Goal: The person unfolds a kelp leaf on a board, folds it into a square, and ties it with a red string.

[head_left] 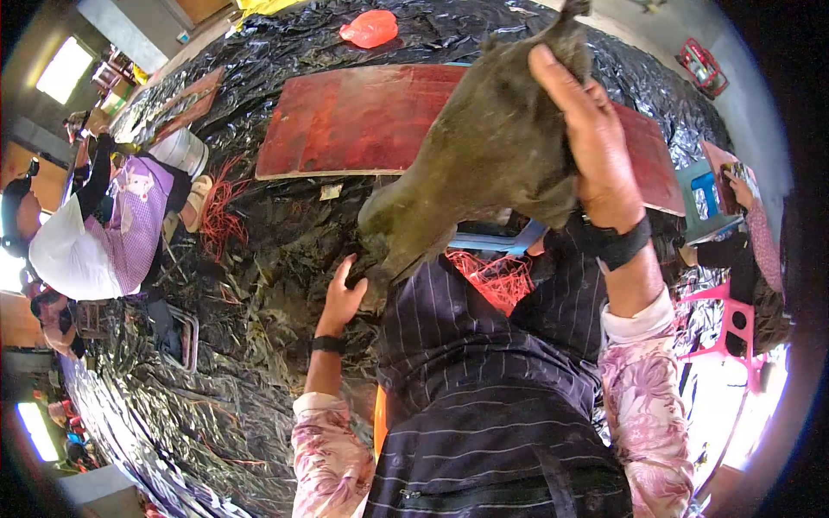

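A large, dull olive-brown, leathery sheet that looks like a big dried leaf (475,129) hangs across the view above my lap. My right hand (596,142) grips its upper end, thumb on the near side and fingers wrapped behind. Its lower left end hangs close to my left hand (343,300), which has thumb and fingers apart and appears to hold nothing. Below and around my left hand lies a heap of similar brown, crumpled leaves (294,319). A red board (345,121) lies behind the hanging leaf, which covers its middle.
Black plastic sheeting (233,423) covers the floor. Red strings (226,203) lie at left, with more strings (496,281) by my lap. A person (112,224) sits at left near a white bucket (183,151); another sleeve (760,242) shows at right by a pink stool (725,319).
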`<state>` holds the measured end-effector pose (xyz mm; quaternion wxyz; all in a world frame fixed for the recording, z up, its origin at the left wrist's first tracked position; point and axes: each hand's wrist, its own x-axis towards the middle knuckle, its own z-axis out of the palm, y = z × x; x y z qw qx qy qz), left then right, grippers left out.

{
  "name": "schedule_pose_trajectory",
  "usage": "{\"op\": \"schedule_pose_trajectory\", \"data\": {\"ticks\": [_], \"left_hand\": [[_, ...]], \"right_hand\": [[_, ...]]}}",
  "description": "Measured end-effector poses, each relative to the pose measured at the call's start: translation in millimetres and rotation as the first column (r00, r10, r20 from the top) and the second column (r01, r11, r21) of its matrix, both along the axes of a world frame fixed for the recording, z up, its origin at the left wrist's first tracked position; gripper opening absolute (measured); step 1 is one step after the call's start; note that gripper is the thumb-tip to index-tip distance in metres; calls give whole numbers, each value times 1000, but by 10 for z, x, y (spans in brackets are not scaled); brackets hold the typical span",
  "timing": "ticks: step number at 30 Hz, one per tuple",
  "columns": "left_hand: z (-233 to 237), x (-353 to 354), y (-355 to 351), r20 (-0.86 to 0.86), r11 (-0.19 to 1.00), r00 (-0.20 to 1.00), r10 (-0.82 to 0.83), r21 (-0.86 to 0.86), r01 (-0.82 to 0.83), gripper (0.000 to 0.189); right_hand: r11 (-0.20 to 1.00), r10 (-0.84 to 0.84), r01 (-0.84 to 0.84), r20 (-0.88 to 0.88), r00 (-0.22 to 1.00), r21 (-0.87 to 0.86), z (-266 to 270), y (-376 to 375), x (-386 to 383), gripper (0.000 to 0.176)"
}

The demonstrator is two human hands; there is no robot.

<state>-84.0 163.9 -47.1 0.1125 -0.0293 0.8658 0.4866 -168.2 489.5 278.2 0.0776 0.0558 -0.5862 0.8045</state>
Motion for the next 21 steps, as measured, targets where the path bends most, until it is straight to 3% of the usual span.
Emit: {"op": "schedule_pose_trajectory", "data": {"ticks": [2,3,4,5,6,7,8,10,14,15,18,19,20,21], "left_hand": [[-208,-22,78,-62,1000,998,6,19,-5,58],[-242,-80,141,1,992,998,69,110,-69,57],[-271,-147,197,68,971,990,124,195,-135,56],[-293,-221,245,192,953,972,134,245,-179,55],[-389,-288,274,187,952,974,129,251,-174,55],[-508,-359,312,122,945,989,85,305,-119,55],[-625,-424,349,55,933,998,44,355,-61,55],[-598,-499,438,119,963,993,4,267,-36,55],[-796,-633,495,146,897,989,24,433,-86,57],[-813,-646,493,119,874,992,48,475,-99,58],[-768,-635,512,49,885,991,123,446,-132,53],[-805,-660,475,96,892,989,113,430,-143,48],[-841,-669,425,146,899,984,103,409,-155,43],[-1041,-656,342,146,941,973,179,262,-213,35]], "right_hand": [[991,116,-117,-14,993,-64,82,97,-34,22],[997,-33,33,2,999,-64,118,93,-48,27],[998,-33,38,-90,995,54,158,175,-97,36],[998,-55,55,-59,997,6,219,231,-50,36],[996,-79,78,-25,997,-42,311,262,17,37],[915,-213,308,-338,917,260,245,464,-78,38],[911,-218,316,-343,914,264,225,680,-84,38],[864,-214,362,-394,894,351,345,828,-28,44],[876,-272,392,-383,883,281,444,966,123,47],[968,-217,244,-298,930,56,509,591,224,41],[978,-117,162,-290,950,135,527,831,304,44],[938,318,-346,-327,890,-31,527,1005,269,42],[939,312,-342,-330,891,-34,452,1117,234,42],[986,-18,71,-328,945,150,384,1163,206,41]]}}
